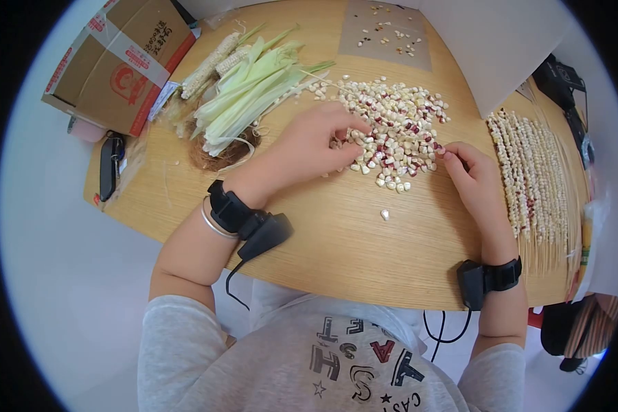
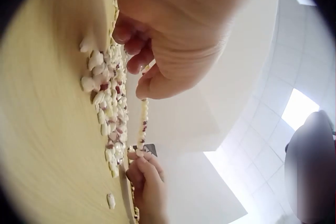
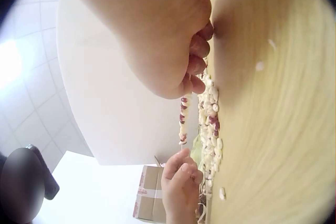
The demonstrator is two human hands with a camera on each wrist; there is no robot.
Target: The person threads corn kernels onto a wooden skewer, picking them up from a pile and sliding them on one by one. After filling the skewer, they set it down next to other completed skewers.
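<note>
My left hand (image 1: 316, 141) pinches one end of a thin skewer between thumb and fingers, over the left side of a heap of loose corn kernels (image 1: 391, 113). White and dark red kernels are threaded along this skewer (image 2: 144, 121), which spans the gap between both hands. At its other end, my right hand (image 1: 472, 180) pinches with thumb and forefinger at a pale kernel (image 2: 139, 152). The right wrist view shows the threaded row (image 3: 183, 119) running from the right fingertips toward the left hand (image 3: 181, 184). A single loose kernel (image 1: 384, 214) lies in front of the heap.
Filled kernel skewers (image 1: 532, 182) lie side by side at the right. Husked corn cobs (image 1: 213, 65) and green husks (image 1: 247, 96) lie back left, near a cardboard box (image 1: 120, 65). A grey sheet (image 1: 384, 34) with scattered kernels is at the back, beside a white panel (image 1: 487, 48).
</note>
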